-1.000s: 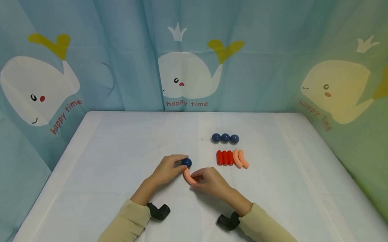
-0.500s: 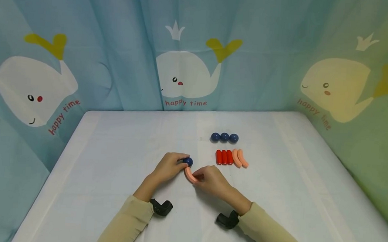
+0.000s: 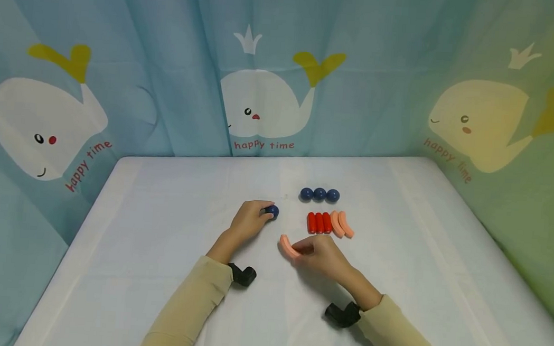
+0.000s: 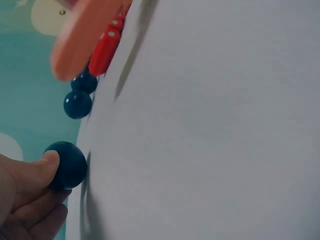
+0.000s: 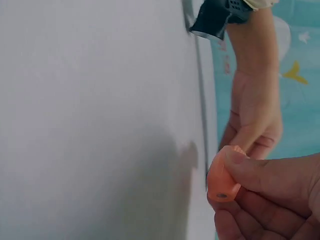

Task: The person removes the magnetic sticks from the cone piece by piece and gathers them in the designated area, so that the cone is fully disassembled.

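In the head view my left hand (image 3: 247,220) pinches a dark blue ball (image 3: 274,211) between thumb and fingers. The left wrist view shows this ball (image 4: 73,167) close above the white tabletop, with its shadow beside it. Nearer to me and to the right, my right hand (image 3: 323,257) grips one end of a curved orange stick (image 3: 289,246); the other end points away to the upper left. A small dark round spot marks the end face of the orange stick (image 5: 220,180) in the right wrist view. Ball and stick are apart.
Farther back on the white table (image 3: 175,204), three blue balls (image 3: 320,194) stand in a row. In front of them lie three short red sticks (image 3: 319,223) and two curved orange sticks (image 3: 342,224), side by side. A whale-print curtain (image 3: 178,82) hangs behind the table.
The blue ball and the orange stick, close together before, are now separated. My left hand has moved away from me with the ball; my right hand has shifted right with the stick.
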`<state>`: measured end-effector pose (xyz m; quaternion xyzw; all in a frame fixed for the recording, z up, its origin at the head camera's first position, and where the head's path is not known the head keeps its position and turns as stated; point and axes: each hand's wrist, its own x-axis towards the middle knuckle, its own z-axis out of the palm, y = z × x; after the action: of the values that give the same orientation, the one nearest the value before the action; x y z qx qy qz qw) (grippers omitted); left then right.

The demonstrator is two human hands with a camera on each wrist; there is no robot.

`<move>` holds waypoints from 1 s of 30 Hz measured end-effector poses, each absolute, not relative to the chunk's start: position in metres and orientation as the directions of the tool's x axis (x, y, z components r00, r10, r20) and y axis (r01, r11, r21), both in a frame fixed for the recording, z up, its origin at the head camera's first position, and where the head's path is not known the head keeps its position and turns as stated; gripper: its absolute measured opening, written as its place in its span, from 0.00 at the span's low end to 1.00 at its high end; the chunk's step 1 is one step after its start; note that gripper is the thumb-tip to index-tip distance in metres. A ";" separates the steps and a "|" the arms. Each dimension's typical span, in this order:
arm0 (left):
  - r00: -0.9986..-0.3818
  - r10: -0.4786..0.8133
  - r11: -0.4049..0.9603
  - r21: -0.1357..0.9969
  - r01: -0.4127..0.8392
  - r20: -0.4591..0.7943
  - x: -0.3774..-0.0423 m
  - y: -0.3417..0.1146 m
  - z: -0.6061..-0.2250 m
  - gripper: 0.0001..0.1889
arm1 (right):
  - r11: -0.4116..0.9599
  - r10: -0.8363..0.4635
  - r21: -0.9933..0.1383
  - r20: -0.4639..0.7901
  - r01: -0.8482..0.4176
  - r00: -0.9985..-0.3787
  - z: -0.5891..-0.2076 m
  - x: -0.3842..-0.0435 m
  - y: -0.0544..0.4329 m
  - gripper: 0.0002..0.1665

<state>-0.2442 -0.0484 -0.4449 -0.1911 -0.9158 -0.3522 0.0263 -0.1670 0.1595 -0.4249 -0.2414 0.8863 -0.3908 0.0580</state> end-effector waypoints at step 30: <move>-0.972 0.183 0.732 0.640 0.234 0.147 -0.293 0.018 -0.441 0.17 | 0.684 -0.134 -0.711 0.100 -0.165 -0.986 -0.402 -0.205 0.261 0.16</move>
<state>-0.2931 0.0183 -0.4407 -0.1120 -0.9299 -0.3484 0.0371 -0.2045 0.2614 -0.4015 -0.0814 0.9174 -0.3891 -0.0202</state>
